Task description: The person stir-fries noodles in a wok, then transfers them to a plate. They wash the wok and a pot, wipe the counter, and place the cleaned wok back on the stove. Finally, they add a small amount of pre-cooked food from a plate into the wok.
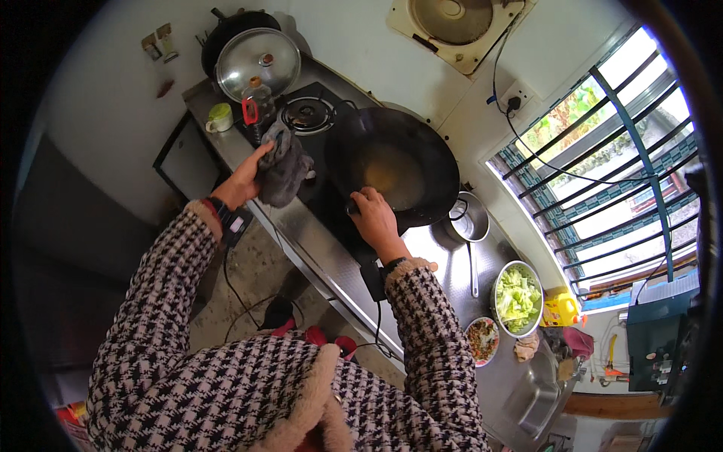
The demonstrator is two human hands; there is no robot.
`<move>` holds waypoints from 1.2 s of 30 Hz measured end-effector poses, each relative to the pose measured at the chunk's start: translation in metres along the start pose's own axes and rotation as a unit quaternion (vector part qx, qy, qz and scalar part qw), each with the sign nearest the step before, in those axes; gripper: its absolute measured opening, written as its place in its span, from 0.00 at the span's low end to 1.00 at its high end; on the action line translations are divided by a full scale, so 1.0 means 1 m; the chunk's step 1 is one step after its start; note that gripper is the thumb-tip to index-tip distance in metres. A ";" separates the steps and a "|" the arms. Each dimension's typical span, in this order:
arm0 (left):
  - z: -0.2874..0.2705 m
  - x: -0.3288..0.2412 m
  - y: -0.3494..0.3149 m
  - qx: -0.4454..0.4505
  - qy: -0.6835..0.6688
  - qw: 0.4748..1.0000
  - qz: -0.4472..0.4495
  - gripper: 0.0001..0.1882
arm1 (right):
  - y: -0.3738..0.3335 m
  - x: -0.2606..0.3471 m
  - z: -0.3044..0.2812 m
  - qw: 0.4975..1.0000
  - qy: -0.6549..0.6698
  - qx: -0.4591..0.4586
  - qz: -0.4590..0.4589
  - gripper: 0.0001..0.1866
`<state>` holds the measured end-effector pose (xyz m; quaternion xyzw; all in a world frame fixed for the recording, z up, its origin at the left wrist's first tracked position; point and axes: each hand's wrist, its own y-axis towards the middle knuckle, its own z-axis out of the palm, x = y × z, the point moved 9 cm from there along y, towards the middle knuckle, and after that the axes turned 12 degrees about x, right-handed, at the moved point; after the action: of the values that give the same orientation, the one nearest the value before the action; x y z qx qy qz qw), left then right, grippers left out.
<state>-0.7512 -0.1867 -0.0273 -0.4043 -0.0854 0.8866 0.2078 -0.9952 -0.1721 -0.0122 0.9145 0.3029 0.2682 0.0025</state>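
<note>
A grey cloth (281,172) hangs from my left hand (242,179), which is closed on it above the counter's front edge. My right hand (376,222) is closed at the near rim of a large black wok (429,162), by its small dark handle (352,206). Some cloudy, yellowish liquid (388,175) lies in the bottom of the wok. The wok sits on the black stove, and a bare burner (307,113) shows to its left. Just beyond the cloth stands a clear bottle (259,105) with a red handle.
A saucepan (468,218) stands right of the wok. Farther right are a bowl of chopped greens (518,298), a plate of chopped food (482,340), a yellow bottle (559,309) and a sink (532,392). A large metal lid (257,64) and a green-lidded jar (219,117) are at the far left.
</note>
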 end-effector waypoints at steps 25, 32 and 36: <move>-0.026 -0.099 0.293 0.056 0.596 0.744 -0.296 0.31 | 0.026 -0.101 -0.181 0.833 0.195 -0.096 0.508 0.11; -0.016 -0.096 0.304 0.183 0.572 0.733 -0.319 0.20 | 0.003 -0.123 -0.107 0.780 0.393 -0.273 0.403 0.12; -0.001 -0.099 0.307 0.194 0.613 0.704 -0.302 0.17 | -0.006 -0.131 -0.089 0.754 0.432 -0.333 0.364 0.11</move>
<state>-0.7848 -0.5061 -0.0585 -0.7619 0.1172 0.3298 0.5450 -1.1305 -0.2538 -0.0016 0.6835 -0.1930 0.6996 0.0778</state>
